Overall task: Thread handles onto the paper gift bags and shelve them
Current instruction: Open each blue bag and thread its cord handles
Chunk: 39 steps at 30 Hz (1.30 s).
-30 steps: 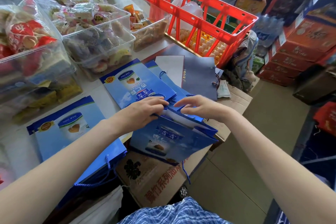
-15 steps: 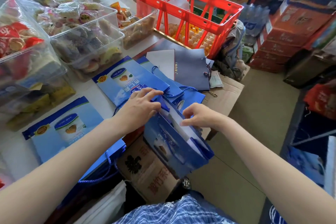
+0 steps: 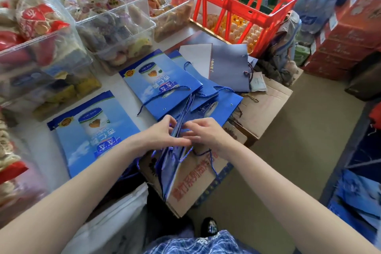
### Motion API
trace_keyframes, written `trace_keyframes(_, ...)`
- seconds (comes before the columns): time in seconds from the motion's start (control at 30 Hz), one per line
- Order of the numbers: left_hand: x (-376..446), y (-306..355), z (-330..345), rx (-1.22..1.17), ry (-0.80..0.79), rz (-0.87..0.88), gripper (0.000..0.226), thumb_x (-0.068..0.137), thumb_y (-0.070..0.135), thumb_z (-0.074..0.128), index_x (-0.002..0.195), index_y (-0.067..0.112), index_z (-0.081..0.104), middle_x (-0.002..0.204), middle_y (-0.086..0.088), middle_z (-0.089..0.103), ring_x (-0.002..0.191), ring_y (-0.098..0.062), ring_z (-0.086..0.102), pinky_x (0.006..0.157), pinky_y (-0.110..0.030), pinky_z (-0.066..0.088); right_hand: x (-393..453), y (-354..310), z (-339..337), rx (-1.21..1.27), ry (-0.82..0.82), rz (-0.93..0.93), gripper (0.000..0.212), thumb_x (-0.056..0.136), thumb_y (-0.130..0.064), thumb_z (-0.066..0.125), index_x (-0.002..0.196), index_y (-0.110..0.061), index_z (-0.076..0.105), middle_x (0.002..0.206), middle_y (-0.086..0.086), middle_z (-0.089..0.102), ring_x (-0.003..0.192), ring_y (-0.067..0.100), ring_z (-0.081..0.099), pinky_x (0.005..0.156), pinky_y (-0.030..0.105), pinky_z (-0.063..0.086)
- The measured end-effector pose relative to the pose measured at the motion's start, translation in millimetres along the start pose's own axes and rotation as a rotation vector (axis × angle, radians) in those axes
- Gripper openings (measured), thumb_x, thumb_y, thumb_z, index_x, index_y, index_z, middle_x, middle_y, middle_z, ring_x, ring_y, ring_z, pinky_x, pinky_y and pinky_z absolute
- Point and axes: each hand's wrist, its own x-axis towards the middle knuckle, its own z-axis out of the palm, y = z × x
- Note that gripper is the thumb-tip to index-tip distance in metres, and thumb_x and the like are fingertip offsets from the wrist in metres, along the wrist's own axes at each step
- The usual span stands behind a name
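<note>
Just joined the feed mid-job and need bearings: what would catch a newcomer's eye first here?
Both hands, left hand and right hand, hold a folded blue gift bag edge-on at centre, its blue cord handle dangling. Behind it, more flat blue bags lie on the white table. A bright red crate stands at the far edge.

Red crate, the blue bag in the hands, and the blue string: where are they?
red crate [image 3: 233,0]: head view, on its near top rim.
blue bag [image 3: 173,163]: head view, on its side below the hands.
blue string [image 3: 211,161]: head view, on the dangling loop.
</note>
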Motion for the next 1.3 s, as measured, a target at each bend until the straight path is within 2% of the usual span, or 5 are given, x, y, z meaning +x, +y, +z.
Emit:
trace_keyframes(0.23,-8,-2,-18,0.246,0.236,0.090,0.038,0.089,0.019,0.057,0.123,0.027,0.041,0.108,-0.008,0.063,0.103,-0.025,0.058,0.091,-0.038,0.044,4,21,-21,-0.326,0.011,-0.081,0.030,0.092,-0.011,0.054,0.120,-0.019,0.059,0.120,-0.007,0.052,0.105,0.018,0.060,0.093,0.031,0.045)
trace_keyframes(0.43,4,15,-20,0.242,0.320,0.126,0.025,0.093,0.023,0.050,0.118,0.025,0.044,0.087,-0.006,0.053,0.075,-0.018,0.047,0.071,-0.028,0.035,2,6,6,-0.320,-0.202,-0.177,0.022,0.079,-0.028,0.074,0.091,-0.011,0.068,0.086,-0.009,0.064,0.083,0.004,0.055,0.075,0.013,0.040)
trace_keyframes(0.73,18,14,-42,0.262,0.180,0.062,0.027,0.089,0.014,0.060,0.116,0.015,0.055,0.105,-0.012,0.060,0.092,-0.022,0.055,0.084,-0.030,0.044,19,2,-39,-1.009,0.242,-0.245,0.018,0.091,-0.019,0.053,0.099,-0.011,0.067,0.094,0.011,0.066,0.092,0.030,0.058,0.073,0.030,0.043)
trace_keyframes(0.93,24,-8,-57,0.357,0.069,0.084,0.025,0.091,0.008,0.052,0.107,0.027,0.055,0.118,-0.010,0.058,0.110,-0.019,0.055,0.084,-0.024,0.043,29,-24,-97,-0.416,0.582,-0.247,0.016,0.092,-0.002,0.050,0.093,0.000,0.066,0.065,0.004,0.065,0.052,0.007,0.062,0.053,0.022,0.052)
trace_keyframes(1.3,55,-25,-51,0.825,0.431,0.268,0.020,0.085,0.022,0.066,0.097,0.007,0.058,0.109,-0.011,0.049,0.104,-0.028,0.048,0.086,-0.034,0.039,28,-39,-51,0.480,0.522,-0.186,0.017,0.088,-0.009,0.063,0.077,-0.012,0.050,0.062,0.003,0.058,0.053,0.010,0.052,0.050,0.017,0.044)
